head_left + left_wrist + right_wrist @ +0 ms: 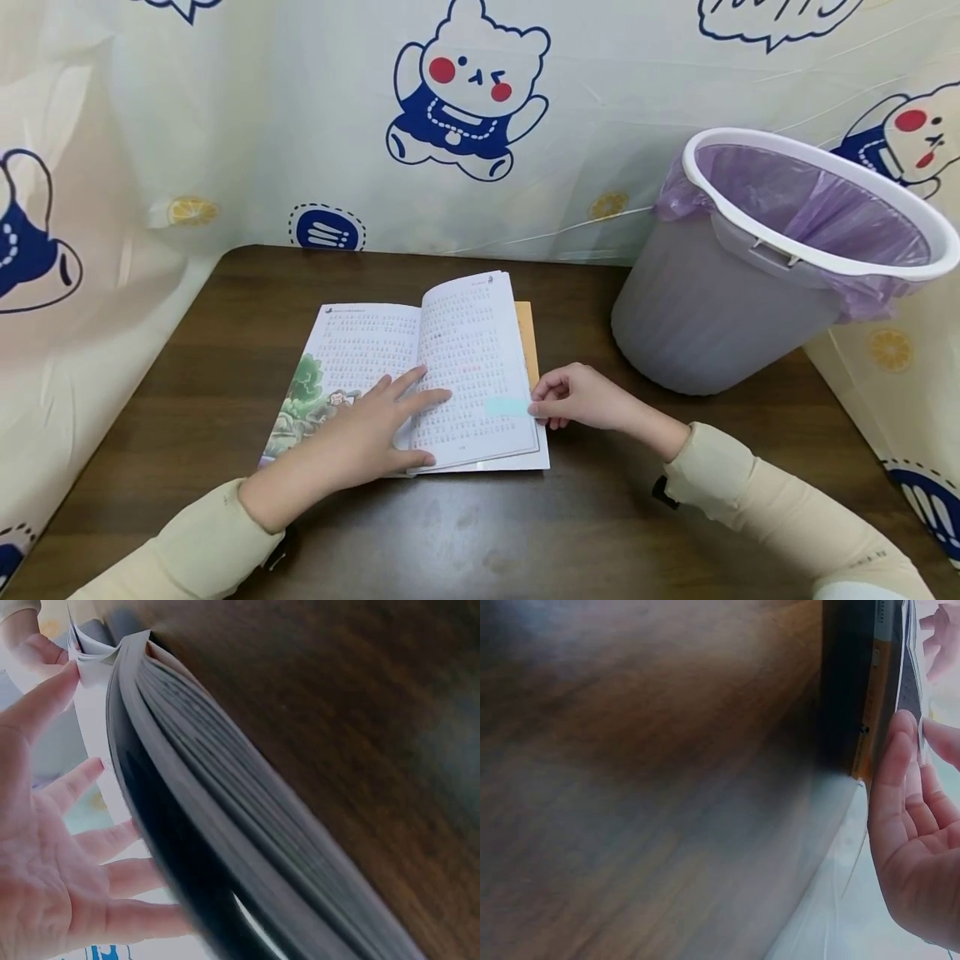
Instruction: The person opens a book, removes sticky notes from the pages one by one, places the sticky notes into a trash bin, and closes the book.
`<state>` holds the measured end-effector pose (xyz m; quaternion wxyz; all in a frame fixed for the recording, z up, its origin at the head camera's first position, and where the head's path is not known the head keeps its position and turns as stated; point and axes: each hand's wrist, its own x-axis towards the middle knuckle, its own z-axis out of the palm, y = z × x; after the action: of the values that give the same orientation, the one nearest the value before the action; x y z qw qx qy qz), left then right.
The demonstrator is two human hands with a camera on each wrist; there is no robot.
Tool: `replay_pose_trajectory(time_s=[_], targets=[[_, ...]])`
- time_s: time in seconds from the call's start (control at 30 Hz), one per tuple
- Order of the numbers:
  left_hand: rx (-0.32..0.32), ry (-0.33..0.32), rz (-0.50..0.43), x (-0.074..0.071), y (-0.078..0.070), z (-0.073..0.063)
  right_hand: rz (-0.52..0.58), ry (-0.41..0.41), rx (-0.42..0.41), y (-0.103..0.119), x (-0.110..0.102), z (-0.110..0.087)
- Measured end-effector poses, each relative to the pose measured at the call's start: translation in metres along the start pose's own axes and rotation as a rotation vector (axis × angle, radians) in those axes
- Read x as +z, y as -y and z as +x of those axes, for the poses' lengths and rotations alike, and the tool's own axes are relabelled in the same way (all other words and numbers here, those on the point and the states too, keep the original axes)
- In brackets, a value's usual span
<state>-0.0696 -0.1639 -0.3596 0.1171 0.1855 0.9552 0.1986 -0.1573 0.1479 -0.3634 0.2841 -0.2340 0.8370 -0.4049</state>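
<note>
An open book [472, 333] lies on the table, with printed text on both pages and a coloured picture on the left one. Several of its right-hand leaves stand a little raised. Across the lower right page lies a light blue sticky note [506, 407], reaching the outer edge. My right hand [581, 398] pinches the note's outer end at that edge between thumb and curled forefinger. With fingers spread, my left hand [367, 429] rests across the middle of the book. The left wrist view shows the book's page block [225, 780] from its lower edge.
A grey bin [720, 300] with a white rim and purple liner stands at the back right, near my right hand. The brown wooden table [480, 533] meets a cartoon-printed curtain [315, 125] behind and at the sides. An orange cover edge [527, 333] shows beneath the pages.
</note>
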Motion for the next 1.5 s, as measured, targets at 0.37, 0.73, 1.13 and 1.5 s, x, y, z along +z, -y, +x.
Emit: replay_pose_trajectory(time_s=[0.37, 0.73, 1.13, 1.5], targets=[[-0.001, 0.031, -0.005, 0.004, -0.001, 0.002, -0.09, -0.132, -0.097, 0.001, -0.001, -0.013], [-0.001, 0.04, -0.01, 0.006, -0.001, 0.003, -0.153, -0.15, -0.095, 0.0, 0.004, -0.017], [0.001, 0.034, -0.003, 0.005, 0.0, 0.003, -0.17, -0.182, -0.14, 0.004, 0.004, -0.023], [0.008, 0.028, -0.017, 0.006, 0.001, 0.004, -0.13, -0.184, -0.132, 0.008, 0.001, -0.03]])
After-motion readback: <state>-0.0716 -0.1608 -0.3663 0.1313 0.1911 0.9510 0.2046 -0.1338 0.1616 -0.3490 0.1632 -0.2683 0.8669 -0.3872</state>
